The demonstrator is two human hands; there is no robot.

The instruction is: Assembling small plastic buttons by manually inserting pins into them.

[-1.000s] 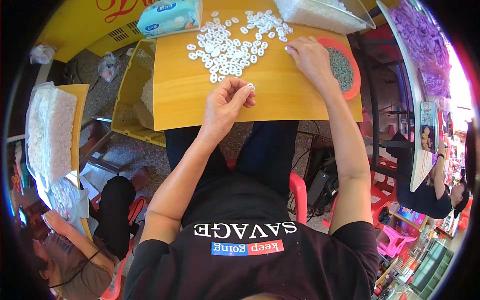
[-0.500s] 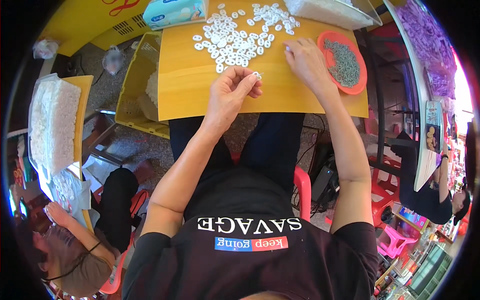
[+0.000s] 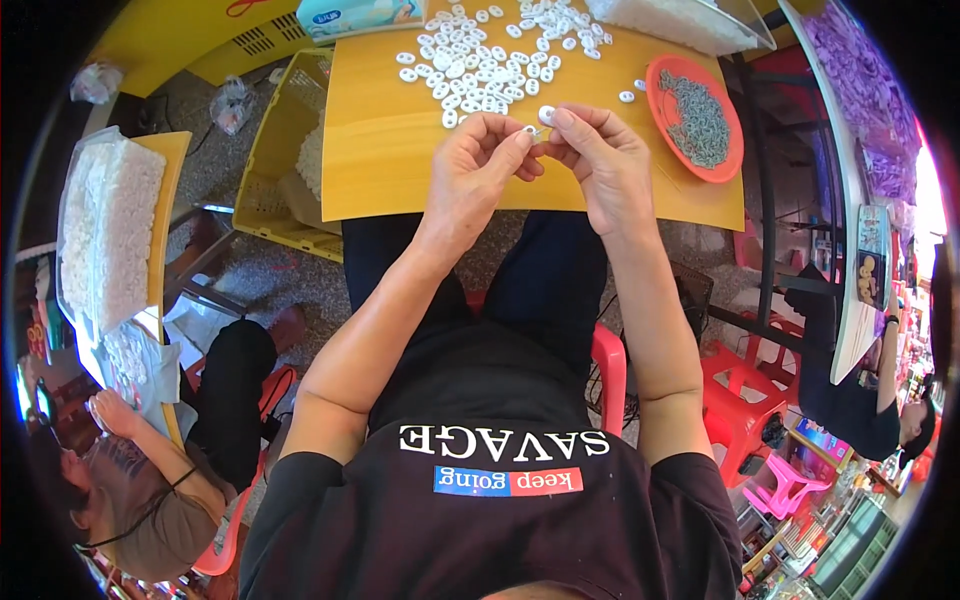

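Note:
My left hand (image 3: pixel 468 178) pinches a small white piece (image 3: pixel 530 130) between thumb and fingertips; a thin bit of metal shows at it. Close beside it, my right hand (image 3: pixel 612 168) grips a white oval piece (image 3: pixel 547 114) with thumb and forefinger. The fingertips of both hands almost meet above the near part of the yellow table (image 3: pixel 385 165). Beyond them lies a loose spread of white oval two-holed pieces (image 3: pixel 490 75). To the right, an orange-red plate (image 3: pixel 735 145) holds a heap of small grey metal parts (image 3: pixel 698 122).
A blue tissue pack (image 3: pixel 360 16) and a clear bin of white pieces (image 3: pixel 680 25) stand at the table's far side. A yellow crate (image 3: pixel 262 130) sits left of the table. Another person (image 3: pixel 150 490) works at the left; a red stool (image 3: pixel 735 400) stands at the right.
My right hand has moved left from beside the plate to my left hand and now holds a white oval piece. A few white pieces near the plate are uncovered. The view has shifted slightly.

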